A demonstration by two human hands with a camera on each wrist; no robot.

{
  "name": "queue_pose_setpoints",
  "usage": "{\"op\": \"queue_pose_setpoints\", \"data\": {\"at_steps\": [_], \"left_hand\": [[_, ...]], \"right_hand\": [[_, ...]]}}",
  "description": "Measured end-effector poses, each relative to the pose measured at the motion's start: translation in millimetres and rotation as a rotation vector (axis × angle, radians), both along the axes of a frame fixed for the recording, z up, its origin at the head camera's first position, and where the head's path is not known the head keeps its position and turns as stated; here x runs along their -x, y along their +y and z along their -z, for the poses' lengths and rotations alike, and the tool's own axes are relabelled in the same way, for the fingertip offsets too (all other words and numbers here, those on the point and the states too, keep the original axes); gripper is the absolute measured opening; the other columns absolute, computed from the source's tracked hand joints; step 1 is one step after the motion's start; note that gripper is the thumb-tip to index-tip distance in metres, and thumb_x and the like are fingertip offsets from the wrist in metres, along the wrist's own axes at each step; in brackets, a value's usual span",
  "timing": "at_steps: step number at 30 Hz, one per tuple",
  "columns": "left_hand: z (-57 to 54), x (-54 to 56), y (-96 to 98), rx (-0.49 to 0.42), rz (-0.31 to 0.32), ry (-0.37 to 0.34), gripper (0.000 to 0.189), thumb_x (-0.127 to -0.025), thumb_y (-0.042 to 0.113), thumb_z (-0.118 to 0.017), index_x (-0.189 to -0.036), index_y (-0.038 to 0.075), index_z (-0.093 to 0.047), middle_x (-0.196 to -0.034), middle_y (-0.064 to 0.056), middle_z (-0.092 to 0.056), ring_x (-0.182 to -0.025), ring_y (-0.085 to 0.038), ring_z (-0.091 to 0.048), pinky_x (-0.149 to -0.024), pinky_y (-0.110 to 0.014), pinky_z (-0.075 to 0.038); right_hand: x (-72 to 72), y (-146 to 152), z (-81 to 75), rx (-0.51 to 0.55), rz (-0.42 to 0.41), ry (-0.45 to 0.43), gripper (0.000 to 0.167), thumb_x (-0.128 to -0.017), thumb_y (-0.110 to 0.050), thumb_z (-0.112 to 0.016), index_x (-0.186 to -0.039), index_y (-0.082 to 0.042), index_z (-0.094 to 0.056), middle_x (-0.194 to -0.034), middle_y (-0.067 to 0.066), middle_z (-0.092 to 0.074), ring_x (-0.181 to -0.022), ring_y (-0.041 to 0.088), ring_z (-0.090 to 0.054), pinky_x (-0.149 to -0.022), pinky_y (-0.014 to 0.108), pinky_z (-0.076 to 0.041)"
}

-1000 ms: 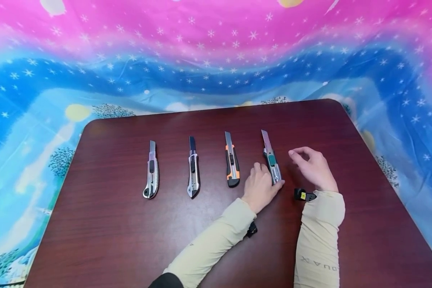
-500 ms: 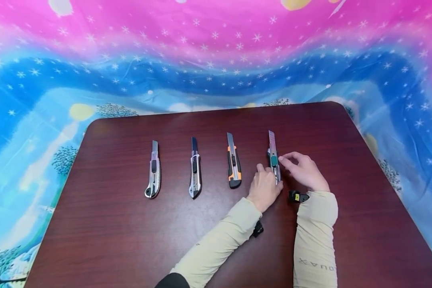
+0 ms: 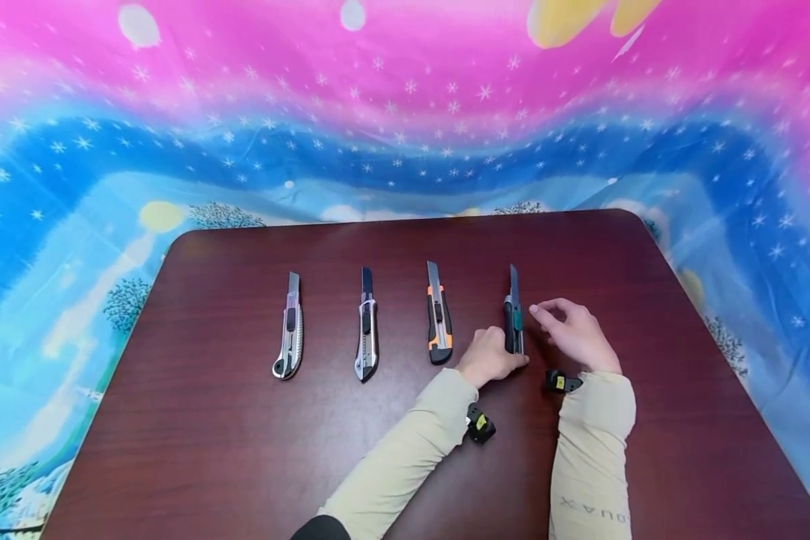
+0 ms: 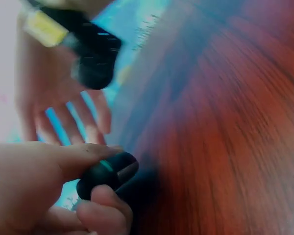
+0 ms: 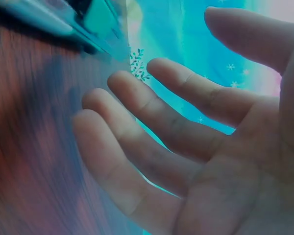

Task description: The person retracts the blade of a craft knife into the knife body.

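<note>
Pinching lower end of green-slider cutter (image 3: pixel 516 322): left hand (image 3: pixel 490 356), head view. Cutter rightmost in row of four, beside orange-black cutter (image 3: pixel 439 326); two silver cutters (image 3: pixel 367 334) farther left on desk (image 3: pixel 236 450). Right hand (image 3: pixel 578 335) near cutter, apart from it.
Left wrist view: thumb and fingers (image 4: pixel 107 215) around cutter's dark end; desk contact unclear.
Right wrist view: right fingers (image 5: pixel 198 95) spread, slightly bent, blurred cutter beyond fingertips.

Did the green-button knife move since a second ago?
Yes, the green-button knife turned: its blade tip swung right, farther from the orange-and-black knife lying still on the table.
</note>
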State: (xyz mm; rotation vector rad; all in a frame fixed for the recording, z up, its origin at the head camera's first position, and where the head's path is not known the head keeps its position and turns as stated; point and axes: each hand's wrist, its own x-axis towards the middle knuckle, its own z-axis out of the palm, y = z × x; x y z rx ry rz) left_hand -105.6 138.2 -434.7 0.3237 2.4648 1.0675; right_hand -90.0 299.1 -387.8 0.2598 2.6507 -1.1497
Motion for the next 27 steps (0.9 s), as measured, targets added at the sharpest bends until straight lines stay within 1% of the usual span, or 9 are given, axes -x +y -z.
{"op": "queue_pose_setpoints", "data": {"at_steps": [4,8,11,12,15,17,20,23,27], "left_hand": [[2.6,0.1,-18.4,-0.137,-0.014,-0.062,0.026,-0.083,0.033,-0.075,-0.078,0.012,-0.060,-0.060,0.004,-0.053,-0.054,-0.010,-0.047,-0.047,-0.021,-0.037],[2.3,-1.8,-44.3,-0.307,-0.020,-0.048,0.027,-0.084,0.029,-0.074,-0.096,0.010,-0.059,-0.074,0.004,-0.063,-0.062,-0.006,-0.052,-0.055,-0.018,-0.042],[-3.2,-3.0,-66.6,-0.478,-0.038,-0.026,0.031,-0.085,0.022,-0.073,-0.106,0.005,-0.057,-0.088,-0.006,-0.069,-0.069,-0.006,-0.057,-0.061,-0.020,-0.050],[-5.6,-3.5,-74.2,-0.545,-0.044,-0.027,0.032,-0.086,0.018,-0.072,-0.108,0.003,-0.055,-0.092,-0.010,-0.069,-0.071,-0.007,-0.059,-0.062,-0.023,-0.054],[-9.9,-7.0,-100.8,-0.705,-0.067,-0.064,0.033,-0.088,0.010,-0.068,-0.114,0.001,-0.050,-0.100,-0.020,-0.067,-0.075,-0.013,-0.066,-0.064,-0.035,-0.060],[-9.5,-9.4,-116.5,-0.776,-0.071,-0.090,0.032,-0.090,0.007,-0.066,-0.116,0.001,-0.048,-0.103,-0.023,-0.065,-0.075,-0.018,-0.067,-0.061,-0.038,-0.061],[-3.6,-12.5,-135.3,-0.855,-0.074,-0.099,0.032,-0.092,0.005,-0.063,-0.119,0.002,-0.046,-0.105,-0.029,-0.063,-0.072,-0.021,-0.065,-0.055,-0.033,-0.059],[6.8,-15.2,-147.6,-0.927,-0.101,-0.068,0.034,-0.092,0.002,-0.062,-0.123,0.000,-0.047,-0.109,-0.035,-0.060,-0.067,-0.018,-0.061,-0.051,-0.023,-0.055],[19.9,-20.2,-154.2,-1.039,-0.131,-0.056,0.037,-0.092,0.000,-0.062,-0.126,-0.005,-0.048,-0.114,-0.042,-0.056,-0.068,-0.011,-0.064,-0.055,-0.021,-0.056]], "right_hand": [[-2.6,1,1.0,0.012,0.035,0.049,0.061,-0.099,-0.050,-0.045,-0.132,0.001,-0.051,-0.118,0.028,-0.061,-0.092,0.035,-0.069,-0.085,0.047,-0.058],[-5.2,-1,1.3,0.039,0.044,0.099,0.059,-0.099,-0.048,-0.045,-0.132,0.000,-0.051,-0.122,0.028,-0.060,-0.098,0.038,-0.067,-0.084,0.045,-0.059],[-4.0,-6,-0.2,0.092,0.034,0.149,0.055,-0.100,-0.045,-0.046,-0.132,-0.001,-0.052,-0.124,0.026,-0.060,-0.103,0.038,-0.066,-0.084,0.041,-0.060],[-2.9,-9,-0.9,0.114,0.028,0.170,0.054,-0.100,-0.045,-0.046,-0.132,-0.001,-0.051,-0.124,0.026,-0.060,-0.103,0.037,-0.065,-0.084,0.039,-0.060],[1.1,-23,-1.3,0.191,-0.004,0.215,0.051,-0.100,-0.043,-0.047,-0.133,-0.004,-0.051,-0.123,0.024,-0.062,-0.104,0.034,-0.066,-0.084,0.034,-0.060],[3.2,-34,-2.2,0.227,-0.031,0.238,0.049,-0.100,-0.042,-0.047,-0.133,-0.005,-0.052,-0.122,0.023,-0.063,-0.103,0.032,-0.066,-0.084,0.031,-0.060],[5.5,-50,-4.6,0.282,-0.063,0.262,0.047,-0.101,-0.040,-0.047,-0.132,-0.006,-0.052,-0.121,0.023,-0.063,-0.102,0.030,-0.067,-0.083,0.028,-0.060],[7.2,-66,-8.0,0.329,-0.076,0.275,0.045,-0.101,-0.039,-0.047,-0.132,-0.006,-0.053,-0.121,0.022,-0.063,-0.102,0.030,-0.067,-0.082,0.026,-0.060],[12.2,-94,-8.5,0.417,-0.064,0.269,0.045,-0.101,-0.039,-0.046,-0.131,-0.006,-0.053,-0.121,0.022,-0.063,-0.106,0.034,-0.065,-0.084,0.029,-0.060]]}}
